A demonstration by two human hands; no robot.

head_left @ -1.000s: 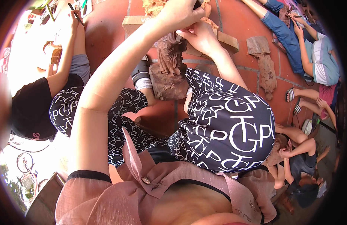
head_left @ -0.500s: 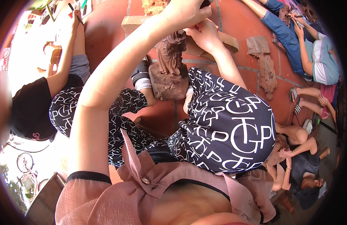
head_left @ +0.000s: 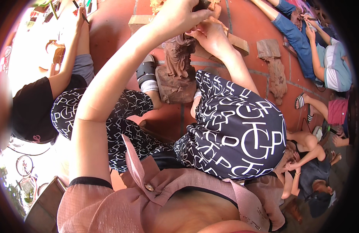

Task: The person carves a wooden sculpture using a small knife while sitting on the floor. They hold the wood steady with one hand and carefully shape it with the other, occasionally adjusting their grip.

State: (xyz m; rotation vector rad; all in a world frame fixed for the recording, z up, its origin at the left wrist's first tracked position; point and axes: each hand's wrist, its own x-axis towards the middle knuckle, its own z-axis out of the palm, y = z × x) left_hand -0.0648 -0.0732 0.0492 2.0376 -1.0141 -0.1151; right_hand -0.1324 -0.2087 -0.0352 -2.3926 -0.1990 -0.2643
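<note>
A floor of red square tiles with grey joints (head_left: pixel 109 23) fills the upper middle of the frame, and below it spread the wearer's black trousers with a white letter print (head_left: pixel 241 128). At the left edge sits a person in a black top (head_left: pixel 32 108); at the upper right, another in a pale blue-and-white top (head_left: pixel 334 66). A dark brown carved wooden figure with draped folds on a rough block base (head_left: pixel 178 58) stands in the upper centre, between the wearer's knees, its top partly hidden by the hands. A brown carved wooden piece (head_left: pixel 277 75) lies on the tiles at the upper right. The left hand (head_left: pixel 183 15), fingers bent, is at the top centre beside a small dark object (head_left: pixel 202 4); the right hand (head_left: pixel 211 35), fingers curled, is just below. What either grips cannot be told.
</note>
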